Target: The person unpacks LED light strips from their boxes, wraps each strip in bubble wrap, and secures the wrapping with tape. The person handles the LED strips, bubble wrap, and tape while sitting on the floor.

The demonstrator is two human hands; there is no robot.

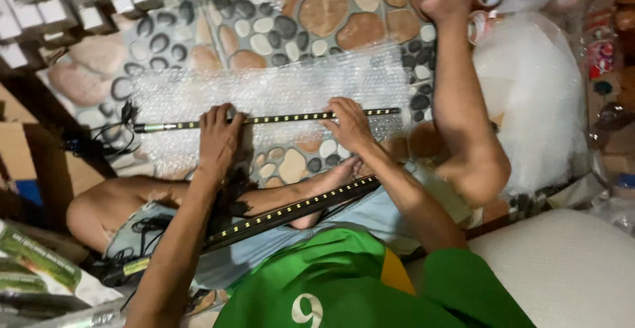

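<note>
Left: wire tail of far LED strip, lying across bubble wrap sheet on pebble-pattern floor. Left hand curled over strip, pressing; right hand likewise, grip apparently closed. Near: second LED strip across lap. Risk: uneven pressure may bend the strip, or the wrap may slip.

shirt: green, short sleeves, yellow patch at the shoulder, white number
shorts: light blue
arms, legs, feet: bare
</note>
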